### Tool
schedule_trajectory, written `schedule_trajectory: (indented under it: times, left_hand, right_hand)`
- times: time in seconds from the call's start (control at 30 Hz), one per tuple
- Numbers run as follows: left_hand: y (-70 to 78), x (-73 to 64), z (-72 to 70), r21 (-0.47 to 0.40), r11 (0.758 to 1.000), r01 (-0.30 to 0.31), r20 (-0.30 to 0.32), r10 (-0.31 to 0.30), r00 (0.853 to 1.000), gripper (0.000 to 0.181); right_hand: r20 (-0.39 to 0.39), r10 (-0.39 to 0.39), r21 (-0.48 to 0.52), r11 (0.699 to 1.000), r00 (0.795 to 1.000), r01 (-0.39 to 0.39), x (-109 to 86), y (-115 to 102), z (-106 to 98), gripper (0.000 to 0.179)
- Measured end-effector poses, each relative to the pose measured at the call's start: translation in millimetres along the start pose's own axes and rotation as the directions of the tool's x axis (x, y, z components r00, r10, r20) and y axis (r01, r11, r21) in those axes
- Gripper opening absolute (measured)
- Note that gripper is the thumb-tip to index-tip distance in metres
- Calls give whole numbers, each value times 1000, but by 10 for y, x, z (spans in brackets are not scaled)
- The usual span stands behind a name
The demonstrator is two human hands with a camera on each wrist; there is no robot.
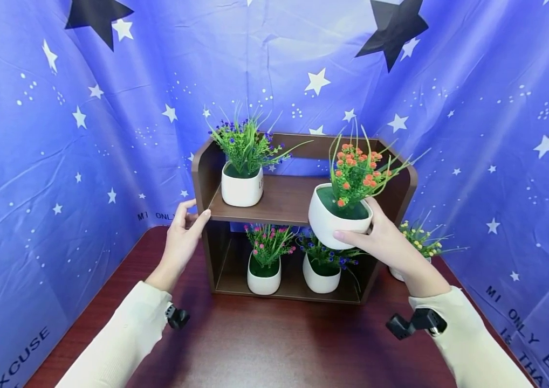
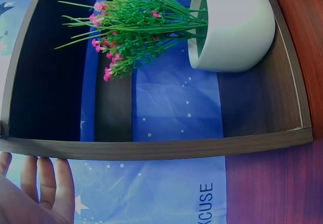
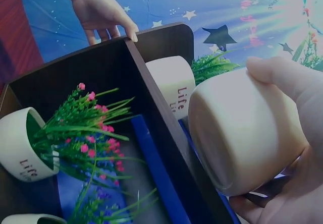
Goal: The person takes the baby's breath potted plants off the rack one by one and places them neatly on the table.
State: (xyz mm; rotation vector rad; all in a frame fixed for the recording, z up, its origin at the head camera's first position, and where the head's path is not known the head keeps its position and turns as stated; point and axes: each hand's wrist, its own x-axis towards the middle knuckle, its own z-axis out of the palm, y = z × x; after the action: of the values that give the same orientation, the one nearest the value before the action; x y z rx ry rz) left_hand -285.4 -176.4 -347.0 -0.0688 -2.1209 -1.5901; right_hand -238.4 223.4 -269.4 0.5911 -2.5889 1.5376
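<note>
My right hand (image 1: 381, 237) grips a white pot (image 1: 335, 218) with orange flowers by its sides, thumb across the front. The pot is tilted at the front of the upper right shelf, its underside facing the right wrist view. My left hand (image 1: 184, 234) rests on the left side of a dark brown two-tier shelf (image 1: 284, 202), thumb on the front edge. Its straight fingers (image 2: 64, 186) touch the outer side panel in the left wrist view. A white pot (image 1: 242, 188) with purple flowers stands on the upper left.
On the lower tier stand a pink-flowered pot (image 1: 263, 277) and a blue-flowered pot (image 1: 321, 275). A yellow-flowered plant (image 1: 422, 242) stands behind the shelf's right side. The reddish table (image 1: 255, 339) is enclosed by blue star-patterned cloth (image 1: 274, 64).
</note>
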Motion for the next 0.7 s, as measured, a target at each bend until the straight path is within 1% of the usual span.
schedule_trajectory:
  times: [0.07,0.13,0.27,0.3,0.37,0.47,0.5,0.57,0.7]
  left_hand:
    - [5,1,-3,4,1000,0,0,0,1000,48]
    - [7,2,-6,8,1000,-1,1,1,1000,48]
    - [11,8,-13,10,1000,-4,2,4,1000,47]
    - [11,9,-13,10,1000,-4,1,4,1000,47]
    - [13,9,-14,11,1000,-3,1,3,1000,47]
    - [15,8,-11,10,1000,-3,2,3,1000,47]
    - [16,6,-9,12,1000,-1,2,1,1000,47]
    - [16,3,-6,14,1000,2,2,-2,1000,47]
    - [14,4,-2,20,1000,6,-1,-6,1000,47]
  right_hand:
    - [9,-14,26,1000,1000,14,-42,29,-24,86]
    - [9,-32,21,999,999,31,-78,56,-53,84]
    - [-9,-54,-47,997,998,54,-144,96,-118,83]
    - [-14,-50,-79,996,999,49,-165,99,-137,84]
    - [-26,-34,-109,994,999,31,-210,107,-165,84]
    - [-41,-7,-131,991,999,2,-287,111,-209,84]
    - [-41,-11,-126,992,999,6,-311,119,-220,84]
    - [-42,-36,-114,993,998,31,-358,141,-238,83]
    - [-42,-126,-74,990,991,123,-438,209,-280,76]
